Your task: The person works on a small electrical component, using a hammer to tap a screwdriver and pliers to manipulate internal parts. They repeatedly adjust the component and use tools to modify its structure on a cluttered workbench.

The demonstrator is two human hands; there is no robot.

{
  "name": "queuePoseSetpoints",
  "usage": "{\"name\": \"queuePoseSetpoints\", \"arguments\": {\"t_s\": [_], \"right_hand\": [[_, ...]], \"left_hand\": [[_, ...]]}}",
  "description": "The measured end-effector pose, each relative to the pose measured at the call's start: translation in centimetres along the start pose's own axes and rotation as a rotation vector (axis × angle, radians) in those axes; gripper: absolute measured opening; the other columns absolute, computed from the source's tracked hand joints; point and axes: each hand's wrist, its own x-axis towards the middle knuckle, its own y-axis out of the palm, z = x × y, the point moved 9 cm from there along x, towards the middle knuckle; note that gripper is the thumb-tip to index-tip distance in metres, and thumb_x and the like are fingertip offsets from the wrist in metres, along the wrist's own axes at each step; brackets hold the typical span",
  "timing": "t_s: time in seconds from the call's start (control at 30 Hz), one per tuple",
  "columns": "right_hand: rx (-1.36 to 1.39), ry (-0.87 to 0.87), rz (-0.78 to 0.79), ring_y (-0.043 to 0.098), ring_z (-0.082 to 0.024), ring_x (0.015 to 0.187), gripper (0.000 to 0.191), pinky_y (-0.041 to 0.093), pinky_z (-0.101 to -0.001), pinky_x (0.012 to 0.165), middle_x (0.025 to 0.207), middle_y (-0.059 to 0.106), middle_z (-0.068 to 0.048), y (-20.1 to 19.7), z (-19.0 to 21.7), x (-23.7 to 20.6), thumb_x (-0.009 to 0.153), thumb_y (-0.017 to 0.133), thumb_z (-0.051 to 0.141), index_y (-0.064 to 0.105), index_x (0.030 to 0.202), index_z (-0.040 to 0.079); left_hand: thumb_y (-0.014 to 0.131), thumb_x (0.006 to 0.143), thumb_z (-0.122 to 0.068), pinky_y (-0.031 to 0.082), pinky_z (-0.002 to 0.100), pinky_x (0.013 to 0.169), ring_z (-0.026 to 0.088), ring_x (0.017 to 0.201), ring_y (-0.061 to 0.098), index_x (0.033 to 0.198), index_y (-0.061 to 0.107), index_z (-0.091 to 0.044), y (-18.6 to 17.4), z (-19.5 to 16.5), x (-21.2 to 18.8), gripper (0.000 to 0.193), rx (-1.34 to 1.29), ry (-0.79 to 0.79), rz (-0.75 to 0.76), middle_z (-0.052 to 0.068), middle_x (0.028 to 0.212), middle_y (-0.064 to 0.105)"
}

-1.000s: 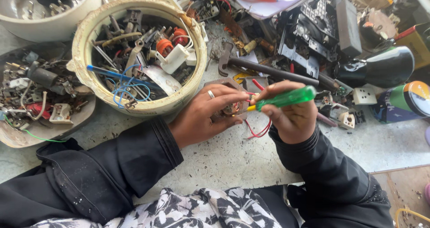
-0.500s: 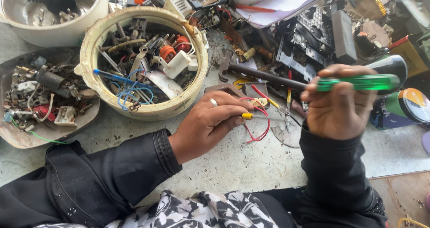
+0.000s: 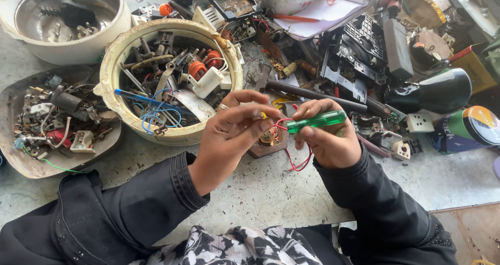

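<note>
Gripping a green-handled screwdriver, my right hand works beside my left hand, whose fingers pinch a yellow-tipped red wire above the brown switch part between them

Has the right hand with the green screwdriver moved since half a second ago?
Yes. The right hand with the green screwdriver has come back left from near the black lamp shade, toward the left hand.

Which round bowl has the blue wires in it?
The cream bowl right beside the left hand, packed with parts and blue wires. The white pot behind it has a shiny metal inside and only a few dark parts.
</note>
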Motion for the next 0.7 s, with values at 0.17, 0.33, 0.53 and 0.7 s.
{"name": "queuePoseSetpoints", "arguments": {"t_s": [0.17,0.33,0.53,0.7], "right_hand": [[0.098,0.016,0.031,0.072,-0.033,0.101,0.021,0.061,-0.0411,0.089,0.125,0.057,-0.020,-0.1,0.0,-0.1,0.097,0.061,-0.004,0.057,0.117,-0.005],[0.154,0.013,0.059,0.072,-0.033,0.106,0.022,0.061,-0.0422,0.092,0.125,0.057,-0.020,-0.3,-0.2,-0.1,0.097,0.063,-0.005,0.056,0.118,-0.003],[0.191,0.002,0.062,0.071,-0.033,0.111,0.020,0.060,-0.0424,0.096,0.126,0.057,-0.020,0.1,-0.1,-0.2,0.099,0.061,-0.007,0.057,0.118,-0.003],[0.206,-0.031,0.043,0.071,-0.034,0.112,0.019,0.059,-0.0418,0.098,0.126,0.057,-0.020,0.1,0.5,-0.1,0.100,0.059,-0.009,0.057,0.119,-0.003]], "left_hand": [[0.066,0.103,0.001,0.057,0.026,0.096,0.011,0.107,0.067,0.120,0.067,-0.001,-0.6,1.5,-0.3,0.018,-0.182,-0.088,-0.042,0.006,0.117,0.069],[0.068,0.100,0.000,0.057,0.024,0.091,0.010,0.102,0.067,0.114,0.066,-0.001,-0.9,2.6,-0.4,0.015,-0.242,-0.175,-0.081,0.005,0.112,0.071],[0.067,0.101,0.000,0.057,0.025,0.090,0.010,0.102,0.068,0.113,0.066,0.000,-0.8,2.7,-0.5,0.013,-0.214,-0.185,-0.041,0.006,0.112,0.070],[0.067,0.100,-0.001,0.057,0.025,0.091,0.009,0.104,0.067,0.113,0.064,0.000,-0.8,2.7,-0.4,0.013,-0.231,-0.157,-0.051,0.006,0.111,0.069]]}}
